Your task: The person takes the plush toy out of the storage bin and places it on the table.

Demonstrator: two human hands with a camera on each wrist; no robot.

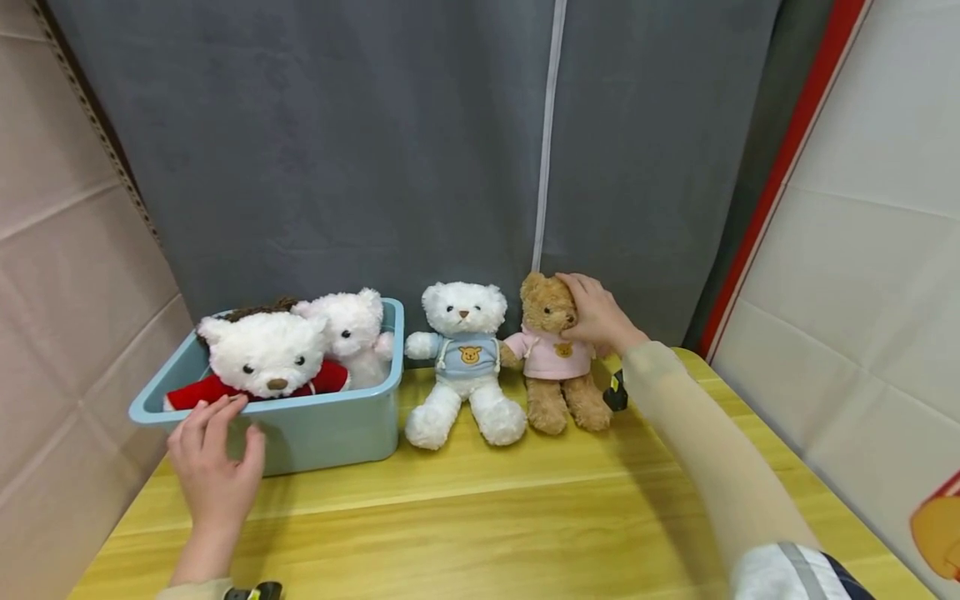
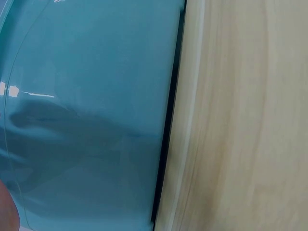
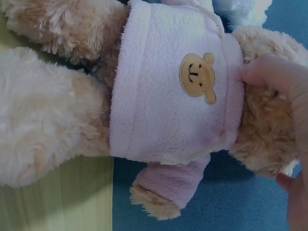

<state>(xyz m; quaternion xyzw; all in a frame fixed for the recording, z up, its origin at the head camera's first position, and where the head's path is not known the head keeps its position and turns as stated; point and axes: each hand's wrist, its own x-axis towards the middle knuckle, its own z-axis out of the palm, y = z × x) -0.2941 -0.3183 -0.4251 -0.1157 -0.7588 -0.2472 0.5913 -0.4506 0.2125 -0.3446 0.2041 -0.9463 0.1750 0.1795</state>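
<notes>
My right hand (image 1: 598, 318) grips a brown teddy bear (image 1: 557, 360) by the head, its thumb at the neck of the pink hoodie. The right wrist view shows that bear's pink top (image 3: 163, 82) with a bear-face patch. Beside it, a white teddy bear (image 1: 471, 358) in a blue hoodie sits upright on the table. On the left, my left hand (image 1: 215, 467) is at the front rim of a light blue bin (image 1: 330, 433), fingers loosely bent and thumb apart. The bin holds a white bear (image 1: 262, 350) in red, a pale pink bear (image 1: 352, 333) and something dark brown behind them.
The wooden table (image 1: 480, 525) runs back to a grey curtain (image 1: 360, 150). White sheeting (image 1: 862, 317) closes off the right side, with more pale sheeting (image 1: 67, 275) on the left.
</notes>
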